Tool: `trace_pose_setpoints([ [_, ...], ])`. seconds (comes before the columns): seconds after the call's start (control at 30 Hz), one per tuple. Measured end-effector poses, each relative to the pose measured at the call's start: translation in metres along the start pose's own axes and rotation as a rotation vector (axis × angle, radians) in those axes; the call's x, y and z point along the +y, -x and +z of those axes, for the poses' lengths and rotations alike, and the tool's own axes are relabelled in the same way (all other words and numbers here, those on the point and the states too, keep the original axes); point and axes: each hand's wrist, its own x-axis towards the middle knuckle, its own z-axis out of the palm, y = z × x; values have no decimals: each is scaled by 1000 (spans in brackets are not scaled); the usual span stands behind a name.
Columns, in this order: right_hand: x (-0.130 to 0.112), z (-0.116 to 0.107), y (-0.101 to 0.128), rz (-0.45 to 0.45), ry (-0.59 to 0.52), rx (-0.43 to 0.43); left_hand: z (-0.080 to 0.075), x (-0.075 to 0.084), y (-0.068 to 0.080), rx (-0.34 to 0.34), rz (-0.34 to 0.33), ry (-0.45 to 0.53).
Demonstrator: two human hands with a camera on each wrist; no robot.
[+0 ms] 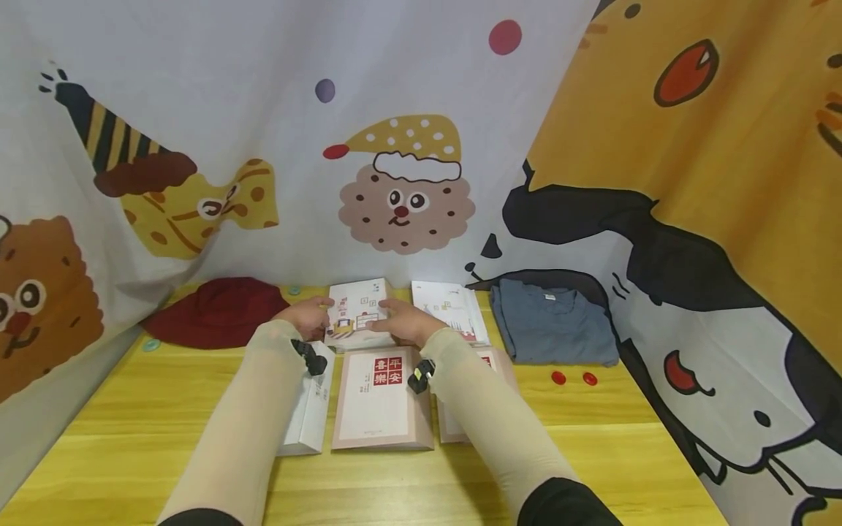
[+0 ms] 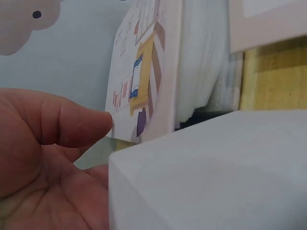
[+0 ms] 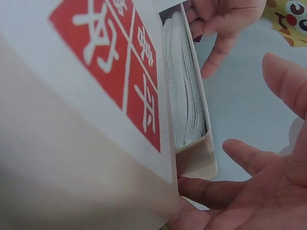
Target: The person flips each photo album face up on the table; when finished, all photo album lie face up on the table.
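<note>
Both hands, L (image 1: 308,316) & R (image 1: 406,322), on illustrated book (image 1: 356,313), fingers at edges.

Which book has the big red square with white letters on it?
The middle front book, lying just below the hands. The book the left hand and right hand hold shows small coloured drawings instead.

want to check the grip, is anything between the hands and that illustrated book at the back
Nothing visible does. The left hand and right hand already hold the illustrated book by its two sides, above the red-stamped book.
</note>
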Motion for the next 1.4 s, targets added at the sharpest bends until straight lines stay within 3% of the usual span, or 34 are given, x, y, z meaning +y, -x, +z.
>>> trace_pose_setpoints([
  [0.07, 0, 1, 0, 5, -18, -3, 0, -1, -2, 5, -7, 25],
  [0.3, 0, 2, 2, -4, -38, -11, 0, -1, 3, 56, -25, -28],
  [0.43, 0, 3, 3, -9, -32, -1, 1, 0, 5, 43, -4, -7],
  [0.7, -1, 4, 0, -33, -5, 3, 2, 7, 6, 0, 83, 184],
  [1.03, 1, 3, -2, -12, 20, 42, 9, 17, 19, 25, 215, 125],
  [1.3, -2, 5, -8, -99, 187, 173, 13, 28, 38, 100, 289, 0],
  [1.4, -5, 6, -8, -141, 196, 199, 16, 35, 44, 118, 318, -48],
])
